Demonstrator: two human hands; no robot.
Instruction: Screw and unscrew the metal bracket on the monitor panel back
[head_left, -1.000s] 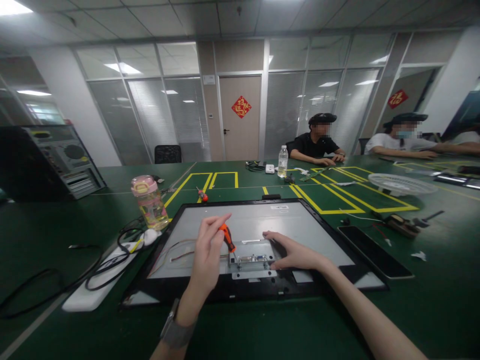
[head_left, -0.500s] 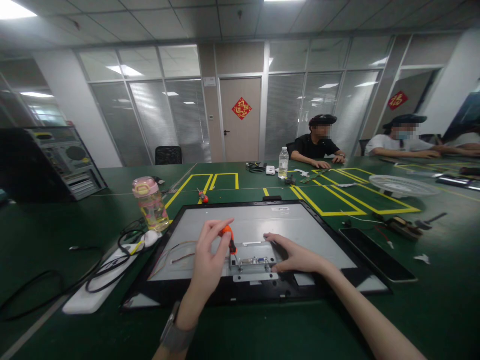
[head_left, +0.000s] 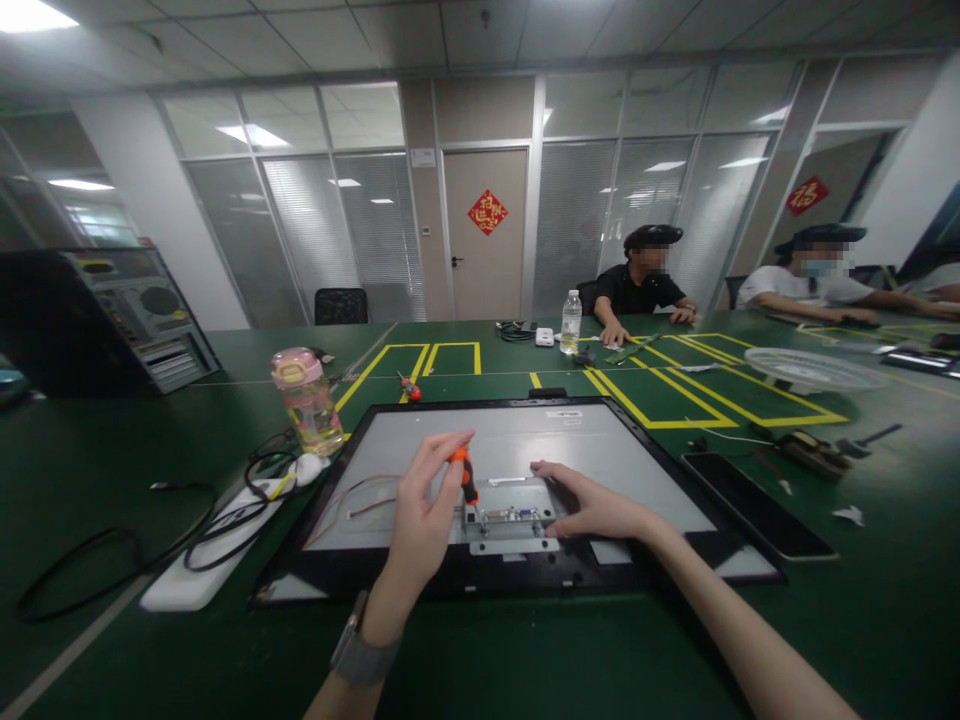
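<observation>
A monitor panel (head_left: 600, 450) with a black frame lies face down on the green table. On its grey back sits a metal bracket (head_left: 517, 546) with a row of connector ports (head_left: 516, 515). My left hand (head_left: 427, 505) is closed on an orange and black screwdriver (head_left: 466, 475), tilted with its tip down at the bracket's left end. My right hand (head_left: 600, 505) rests on the bracket's right end, thumb and fingers apart on either side of it. Thin wires (head_left: 371, 507) run over the panel's left part, partly behind my left hand.
To the left are a white power strip (head_left: 214, 550) with black cables and a pink-lidded drink bottle (head_left: 307, 405). A smartphone (head_left: 757, 505) lies at the right. Beyond the panel are a second screwdriver (head_left: 410, 388) and a water bottle (head_left: 571, 325). Two people (head_left: 645, 280) sit across the table.
The view has shifted slightly. Both my hands keep their places, the left one still holding the screwdriver at the bracket. One person across the table has moved a hand toward the small parts there.
</observation>
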